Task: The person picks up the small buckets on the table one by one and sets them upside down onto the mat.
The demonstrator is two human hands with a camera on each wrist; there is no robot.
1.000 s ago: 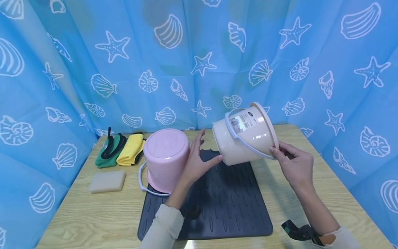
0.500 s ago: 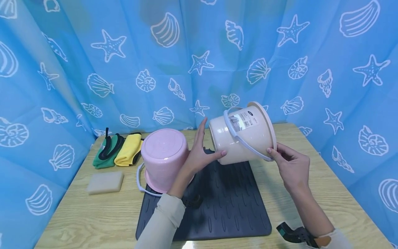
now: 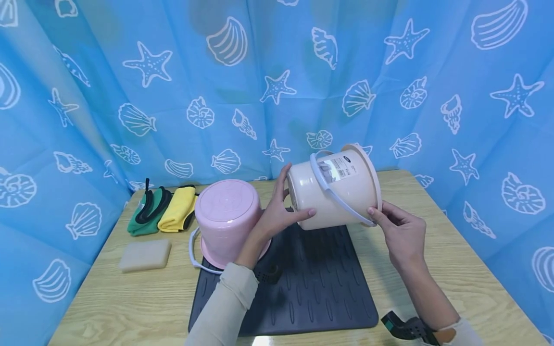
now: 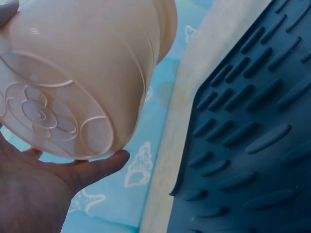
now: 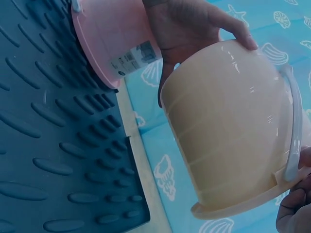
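Observation:
A cream bucket (image 3: 339, 190) with a pale handle is held tilted in the air, its base to the left and its rim to the right. My right hand (image 3: 404, 235) pinches the rim near the handle's end. At the base, my left hand (image 3: 274, 211) spans the bottom edge, thumb on the near side and fingers on the far side. The flower relief on the base (image 4: 41, 114) shows in the left wrist view. A pink bucket (image 3: 227, 221) stands upside down beside my left forearm, on the left part of a dark ridged mat (image 3: 320, 288).
Left of the pink bucket lie a green folded cloth with black trim (image 3: 149, 211), a yellow folded cloth (image 3: 178, 209) and a beige sponge (image 3: 144, 255). The wooden table (image 3: 441, 269) ends at a blue curtain (image 3: 277, 57) with white shells and starfish.
The cream bucket has shifted slightly left with my right hand. Its base now sits between my left thumb and fingers, which have closed in from a wider spread.

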